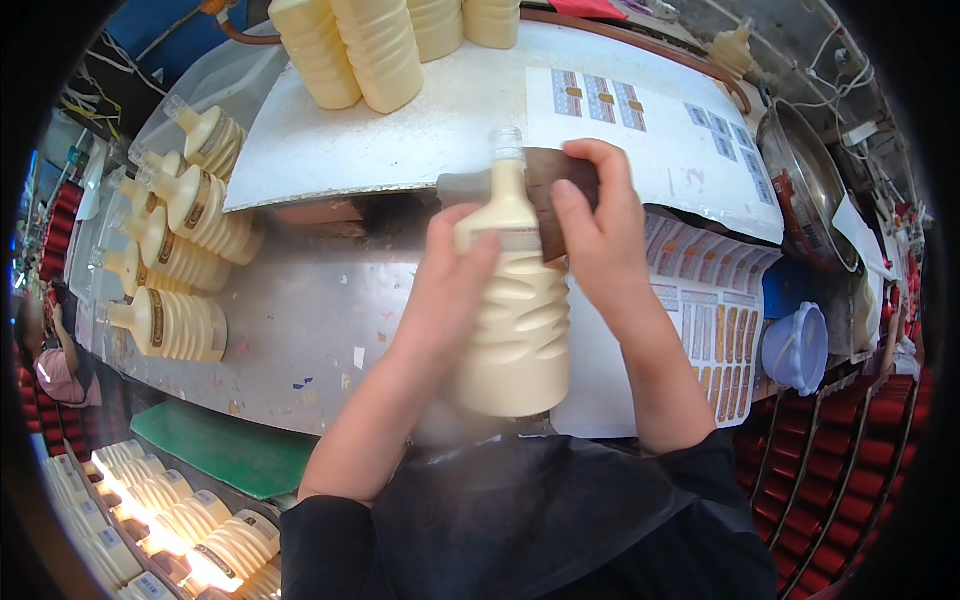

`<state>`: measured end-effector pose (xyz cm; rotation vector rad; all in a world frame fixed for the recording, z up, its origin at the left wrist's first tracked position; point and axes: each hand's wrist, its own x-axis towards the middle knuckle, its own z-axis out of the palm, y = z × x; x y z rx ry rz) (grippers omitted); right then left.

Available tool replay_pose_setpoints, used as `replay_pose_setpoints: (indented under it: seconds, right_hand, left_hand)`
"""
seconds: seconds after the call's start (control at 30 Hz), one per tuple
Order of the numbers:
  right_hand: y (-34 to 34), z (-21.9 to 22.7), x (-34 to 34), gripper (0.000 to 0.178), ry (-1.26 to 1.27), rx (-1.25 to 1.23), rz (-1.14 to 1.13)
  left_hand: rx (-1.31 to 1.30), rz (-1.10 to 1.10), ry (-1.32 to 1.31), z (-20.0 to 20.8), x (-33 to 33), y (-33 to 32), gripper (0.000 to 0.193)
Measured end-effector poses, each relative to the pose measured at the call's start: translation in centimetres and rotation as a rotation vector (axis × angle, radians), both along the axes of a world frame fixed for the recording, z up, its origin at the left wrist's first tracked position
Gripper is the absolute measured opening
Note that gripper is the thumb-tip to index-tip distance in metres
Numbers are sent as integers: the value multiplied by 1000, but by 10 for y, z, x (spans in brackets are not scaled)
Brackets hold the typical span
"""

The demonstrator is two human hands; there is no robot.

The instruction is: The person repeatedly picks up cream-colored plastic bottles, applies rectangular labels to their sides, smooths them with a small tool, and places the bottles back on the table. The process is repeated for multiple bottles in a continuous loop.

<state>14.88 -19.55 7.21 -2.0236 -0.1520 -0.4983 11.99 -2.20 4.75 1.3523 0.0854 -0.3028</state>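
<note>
A cream-coloured bottle [515, 335] with a swirled, ridged body and a see-through neck stands or is held upright in front of me. My left hand [445, 285] grips its shoulder from the left, the thumb lying by a pale label strip [515, 238]. On the other side my right hand [605, 225] pinches a dark brown flat piece [548, 195], its lower edge against the bottle's shoulder. Whether that piece is leather, rubber or cloth I cannot tell. A greyish part behind the bottle's neck is blurred.
Labelled bottles [195, 215] lie in a see-through bin at left; several plain ones [380, 55] stand on the white board [460, 110]. Label sheets [710, 320] hang at right, beside a lilac bucket [795, 348] and metal basin [800, 165]. More bottles [235, 550] lie lower left.
</note>
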Motion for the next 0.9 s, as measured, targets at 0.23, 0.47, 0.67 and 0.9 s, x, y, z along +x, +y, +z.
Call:
replay_pose_setpoints:
  seconds: [0.23,0.47,0.67,0.9]
  right_hand:
    - [-27,-11,1,35,12,-3,-7]
    - [-12,-11,0,37,-11,21,91]
    - [-18,-17,-1,37,-2,48,-30]
    - [15,19,1,36,24,-60,67]
  left_hand:
    - [-33,15,-80,-12,1,1,46]
    - [-38,16,-105,-13,1,2,46]
    - [-117,26,-8,-6,2,-1,50]
    - [-366,-8,85,17,-12,-5,60]
